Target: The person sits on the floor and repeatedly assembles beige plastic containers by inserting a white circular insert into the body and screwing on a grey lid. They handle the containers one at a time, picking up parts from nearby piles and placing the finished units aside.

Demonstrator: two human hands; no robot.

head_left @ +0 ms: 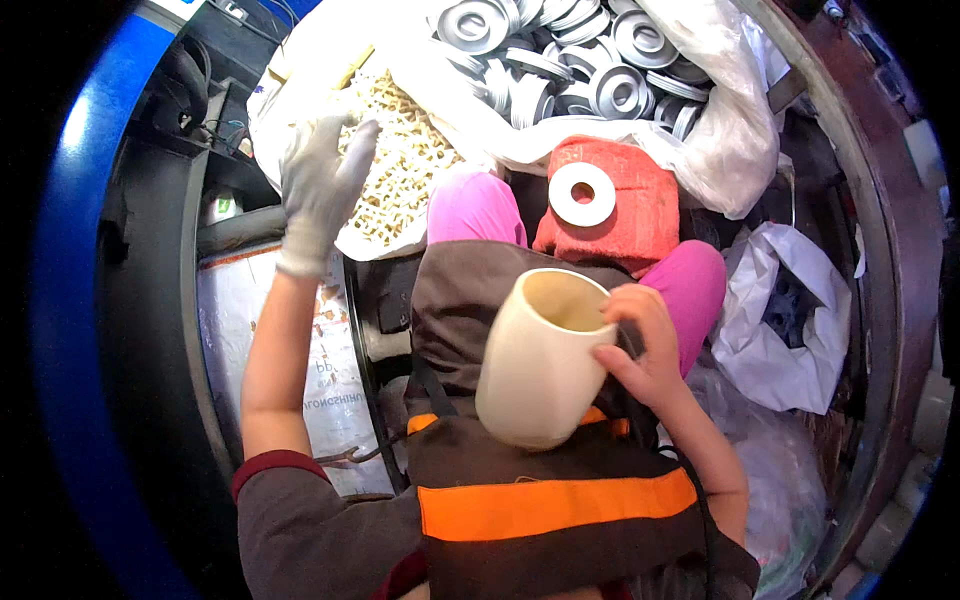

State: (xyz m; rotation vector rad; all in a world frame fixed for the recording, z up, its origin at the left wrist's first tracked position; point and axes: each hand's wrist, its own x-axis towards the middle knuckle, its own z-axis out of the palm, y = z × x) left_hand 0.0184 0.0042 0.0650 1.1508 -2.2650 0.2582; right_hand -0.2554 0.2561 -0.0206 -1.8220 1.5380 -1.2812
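Note:
My left hand [325, 190], in a pale glove, is raised with its thumb apart from the fingers. It is over the left side of a white sack holding many small cream-coloured pieces [400, 165], and it appears to hold nothing. Bare fingers of my right hand [645, 345] grip the rim side of a cream plastic cup [540, 380]. The cup tilts slightly above my lap, its mouth facing up and away; the inside that shows has nothing in it. Ahead of the cup, a white disc with a centre hole [582, 194] lies on a folded red cloth [640, 215].
A large white bag [735, 150] at the far side holds many grey ringed discs [560, 60]. To the right stands a smaller white bag [790, 340] with dark things inside, above clear plastic [760, 450]. A blue machine frame [65, 300] curves along the left.

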